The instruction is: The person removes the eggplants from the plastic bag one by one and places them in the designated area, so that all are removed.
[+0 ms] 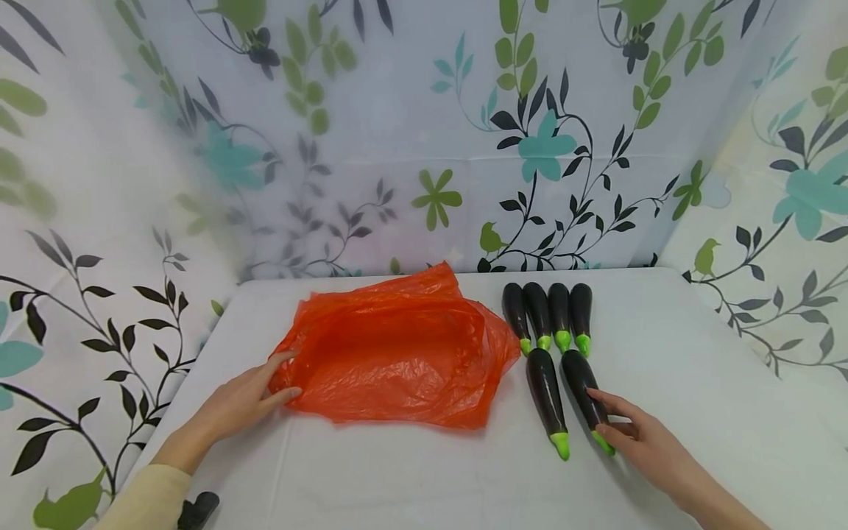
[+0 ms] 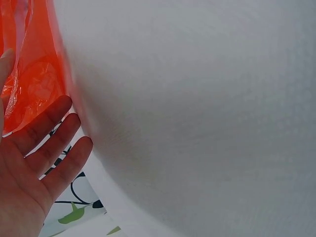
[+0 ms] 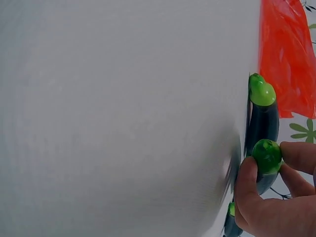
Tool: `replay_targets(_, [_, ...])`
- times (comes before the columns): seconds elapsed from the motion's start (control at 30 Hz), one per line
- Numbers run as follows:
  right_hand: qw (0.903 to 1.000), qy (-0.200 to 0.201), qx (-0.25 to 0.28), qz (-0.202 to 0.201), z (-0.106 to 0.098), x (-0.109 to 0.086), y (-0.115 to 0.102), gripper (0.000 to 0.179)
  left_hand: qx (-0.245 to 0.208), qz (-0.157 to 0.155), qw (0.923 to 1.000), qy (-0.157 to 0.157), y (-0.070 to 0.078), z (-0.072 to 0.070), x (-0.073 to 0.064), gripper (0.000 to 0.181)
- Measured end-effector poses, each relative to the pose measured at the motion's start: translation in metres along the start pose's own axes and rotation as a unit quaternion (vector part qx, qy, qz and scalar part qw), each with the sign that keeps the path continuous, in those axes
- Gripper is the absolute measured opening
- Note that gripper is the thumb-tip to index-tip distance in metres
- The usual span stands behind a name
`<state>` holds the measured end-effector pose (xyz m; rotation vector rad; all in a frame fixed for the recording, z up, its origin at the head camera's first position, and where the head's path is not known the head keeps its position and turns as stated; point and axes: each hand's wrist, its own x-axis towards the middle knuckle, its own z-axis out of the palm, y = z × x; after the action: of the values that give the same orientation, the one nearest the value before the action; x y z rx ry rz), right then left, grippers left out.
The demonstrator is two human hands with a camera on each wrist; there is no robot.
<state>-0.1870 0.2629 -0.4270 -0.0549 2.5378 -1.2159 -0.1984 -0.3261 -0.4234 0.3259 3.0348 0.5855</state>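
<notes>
A crinkled red plastic bag (image 1: 391, 368) lies spread on the left half of the table, its mouth gaping. At the bag's left edge is my left hand (image 1: 248, 397); the left wrist view shows its fingers (image 2: 57, 155) spread and nearly straight. My right hand (image 1: 645, 438) pinches a dark eggplant (image 1: 580, 379) near its green stem end (image 3: 267, 155), between thumb and fingers. Left of that one lies another eggplant (image 1: 545, 390), stem end toward me. Behind these two, several more eggplants (image 1: 538, 309) lie side by side in a row, close to the bag's right edge.
Everything lies on a white-covered table (image 1: 689, 346). A leaf-patterned cloth (image 1: 411, 96) hangs behind it and along both sides. A small black object (image 1: 199, 509) shows beside the left sleeve (image 1: 149, 497) at the bottom edge.
</notes>
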Motion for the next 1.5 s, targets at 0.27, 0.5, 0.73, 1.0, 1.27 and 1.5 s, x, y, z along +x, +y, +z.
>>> replay_targets(0.27, [0.9996,0.006,-0.029,-0.002,0.003,0.004,0.002,0.061,-0.001,-0.001,1.0000,-0.003,0.001,0.000,0.000,0.072])
replay_targets(0.5, [0.9994,0.003,-0.032,-0.011,0.003,0.004,0.003,0.062,-0.002,-0.001,1.0000,-0.001,0.001,0.000,0.000,0.072])
replay_targets(0.73, [0.9993,-0.001,-0.035,-0.011,0.001,0.003,0.004,0.061,-0.003,0.000,1.0000,0.002,0.002,-0.001,-0.001,0.071])
replay_targets(1.0, [0.9994,-0.004,-0.028,-0.018,-0.004,0.004,0.001,0.060,-0.003,0.003,1.0000,0.007,-0.001,0.001,0.000,0.069])
replay_targets(1.27, [0.9992,-0.006,-0.024,-0.032,-0.006,0.007,-0.001,0.061,-0.002,0.003,1.0000,0.009,-0.002,0.002,-0.002,0.069])
replay_targets(1.5, [0.9974,0.008,-0.057,-0.043,-0.013,0.014,-0.008,0.060,-0.005,0.009,0.9999,0.007,-0.003,0.000,-0.001,0.068])
